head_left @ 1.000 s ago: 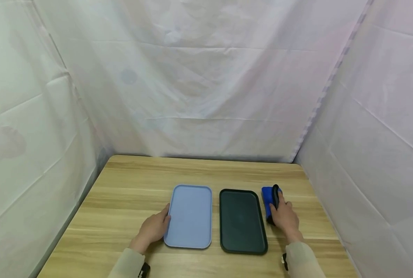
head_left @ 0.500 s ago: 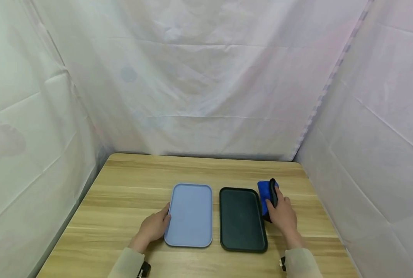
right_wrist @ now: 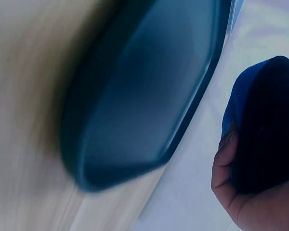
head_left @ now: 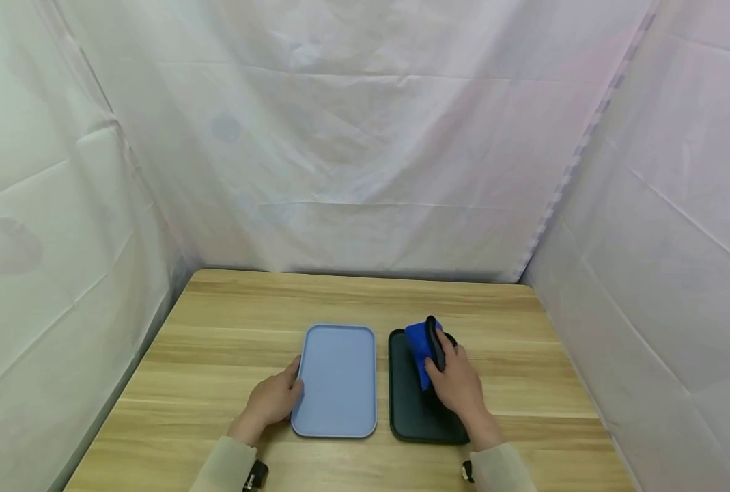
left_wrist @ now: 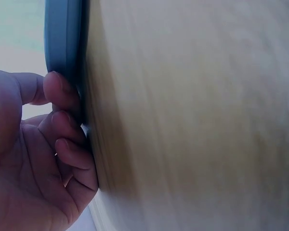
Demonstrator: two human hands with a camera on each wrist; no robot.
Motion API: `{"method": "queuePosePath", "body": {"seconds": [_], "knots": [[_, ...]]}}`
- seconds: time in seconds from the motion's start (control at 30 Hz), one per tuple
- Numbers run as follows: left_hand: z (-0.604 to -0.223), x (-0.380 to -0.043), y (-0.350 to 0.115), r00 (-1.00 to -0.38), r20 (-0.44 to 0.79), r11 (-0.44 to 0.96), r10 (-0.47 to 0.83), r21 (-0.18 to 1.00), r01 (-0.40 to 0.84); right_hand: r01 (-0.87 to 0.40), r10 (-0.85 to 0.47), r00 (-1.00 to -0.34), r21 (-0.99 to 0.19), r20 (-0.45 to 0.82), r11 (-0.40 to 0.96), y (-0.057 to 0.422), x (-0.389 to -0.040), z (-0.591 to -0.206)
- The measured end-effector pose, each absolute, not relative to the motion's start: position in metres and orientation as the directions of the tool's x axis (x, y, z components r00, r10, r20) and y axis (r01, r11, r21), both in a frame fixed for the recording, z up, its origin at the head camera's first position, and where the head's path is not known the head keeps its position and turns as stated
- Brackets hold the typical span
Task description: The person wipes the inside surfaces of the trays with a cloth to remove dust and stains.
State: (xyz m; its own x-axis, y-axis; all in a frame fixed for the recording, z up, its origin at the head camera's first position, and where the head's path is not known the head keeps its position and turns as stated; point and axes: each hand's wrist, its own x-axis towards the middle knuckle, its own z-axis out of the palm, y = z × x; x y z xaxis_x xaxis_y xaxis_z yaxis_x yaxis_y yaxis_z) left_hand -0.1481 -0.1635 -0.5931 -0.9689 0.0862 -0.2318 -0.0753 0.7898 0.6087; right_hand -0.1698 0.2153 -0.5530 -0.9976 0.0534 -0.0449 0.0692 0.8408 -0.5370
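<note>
Wood-grain table [head_left: 217, 335], blue pad [head_left: 418, 339] with black handle [head_left: 434, 342]

In your left wrist view, your left hand [left_wrist: 41, 149] sits at the lower left with the palm showing and the fingers [left_wrist: 73, 154] bent beside the table [left_wrist: 192, 115]. Your uppermost fingertip touches the tray [left_wrist: 65, 38], whose blue-grey side runs up out of view. You see blurred wood grain across the right and a pale background [left_wrist: 17, 36] at upper left.
</note>
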Motion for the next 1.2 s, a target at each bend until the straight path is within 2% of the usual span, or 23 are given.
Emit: {"method": "queuePosePath", "body": {"seconds": [0.47, 0.9, 1.2], "knots": [[-0.596, -0.151, -0.163, -0.974, -0.214, 0.799, 0.078, 0.597, -0.068, -0.041, -0.059, -0.998, -0.533, -0.017, 0.845, 0.15, -0.157, -0.555], [-0.592, -0.152, -0.161, -0.971, -0.231, 0.82, 0.068, 0.568, -0.078, -0.196, -0.199, -0.979, -0.394, 0.032, 0.898, 0.108, -0.157, -0.564], [-0.592, -0.152, -0.16, -0.974, -0.216, 0.827, 0.071, 0.559, -0.064, -0.226, -0.221, -0.974, -0.302, 0.05, 0.926, 0.098, -0.156, -0.567]]}}
